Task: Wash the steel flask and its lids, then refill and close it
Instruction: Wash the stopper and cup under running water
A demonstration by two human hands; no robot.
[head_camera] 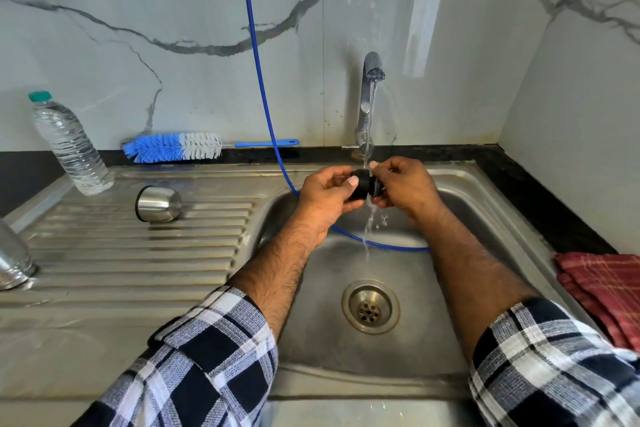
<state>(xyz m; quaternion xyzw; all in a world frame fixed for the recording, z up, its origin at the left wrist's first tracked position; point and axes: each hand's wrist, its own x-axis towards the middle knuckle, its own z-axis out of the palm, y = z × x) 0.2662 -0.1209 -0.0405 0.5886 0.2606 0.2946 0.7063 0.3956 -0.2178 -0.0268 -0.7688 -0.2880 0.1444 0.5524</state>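
A steel sink (450,288) with a ribbed drainboard (138,246) on its left fills most of the view, set into a dark worktop (540,198) below a marble-patterned wall. Over the basin, the person's left hand (325,196) and right hand (405,185) meet under the running tap (367,94), both sleeves in a blue and white check. Between them is the black inner lid (365,185): the left hand's fingers (353,181) are curled round its left end, thumb on top, and the right hand's fingers pinch its right end, with the stream of water falling onto the lid and on down toward the drain (370,306). A red checked cloth (606,288) lies folded at the sink's right edge. A clear plastic water bottle (69,146) with a green cap stands at the back left of the drainboard. A blue hose (258,62) hangs down the wall and curves into the basin behind the hands. A blue and white bottle brush (173,147) lies along the back ledge. The steel flask (14,256) shows only in part at the left edge, resting on the drainboard. The steel cup lid (157,203) lies on its side on the drainboard ribs, well apart from the hands.
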